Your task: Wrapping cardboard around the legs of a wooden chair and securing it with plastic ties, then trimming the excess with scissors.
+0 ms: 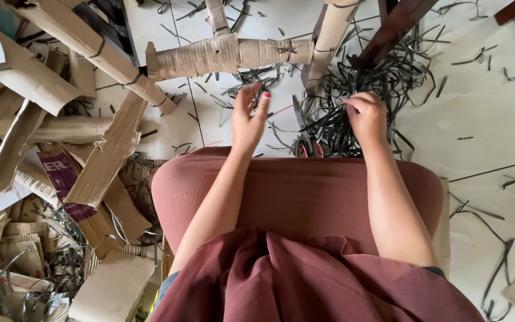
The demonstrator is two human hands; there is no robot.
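My left hand (249,117) is raised over the floor with its fingers spread, and a thin black strap end stands between the fingertips. My right hand (366,114) has its fingers pinched on black plastic strapping from the tangled strap pile (359,83) in front of my knees. Scissors (301,128) with reddish handles lie on the floor between the two hands. A rolled cardboard tube (227,55), tied with black strap, lies crosswise just beyond my left hand. My lap (293,191) is covered by pink cloth.
A heap of folded and rolled cardboard pieces (61,137) fills the left side. More tied cardboard rolls (332,33) and a dark wooden leg (391,30) stand ahead. Loose black strap bits (490,274) are scattered on the white tiled floor at the right.
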